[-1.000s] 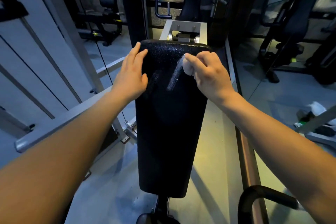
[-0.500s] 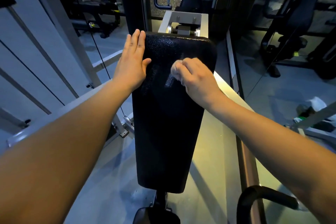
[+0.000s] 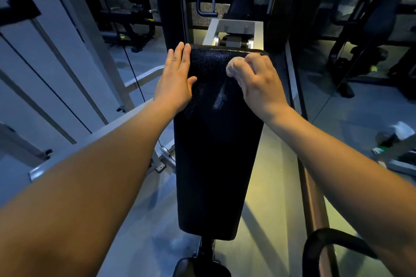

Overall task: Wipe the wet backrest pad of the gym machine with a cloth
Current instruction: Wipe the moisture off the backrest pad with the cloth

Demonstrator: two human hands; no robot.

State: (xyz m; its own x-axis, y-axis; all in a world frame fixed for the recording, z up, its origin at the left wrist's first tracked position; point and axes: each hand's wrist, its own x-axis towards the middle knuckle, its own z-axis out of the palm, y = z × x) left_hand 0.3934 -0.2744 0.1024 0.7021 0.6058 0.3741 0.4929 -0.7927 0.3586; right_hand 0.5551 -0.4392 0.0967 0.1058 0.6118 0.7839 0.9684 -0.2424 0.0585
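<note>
The black, textured, tapering backrest pad (image 3: 216,153) fills the centre of the view, with a grey metal bracket (image 3: 234,26) just behind its top edge and a wet streak glistening near the top. The left hand (image 3: 176,81) lies flat, fingers straight, against the pad's upper left edge. The right hand (image 3: 258,81) grips a small pale bunched cloth (image 3: 234,66), pressed on the upper right corner.

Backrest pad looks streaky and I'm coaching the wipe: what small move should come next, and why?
Probably draw the cloth in the right hand down over the shiny wet streak just below it on the backrest pad; the left hand lies flat against the pad's left edge.
</note>
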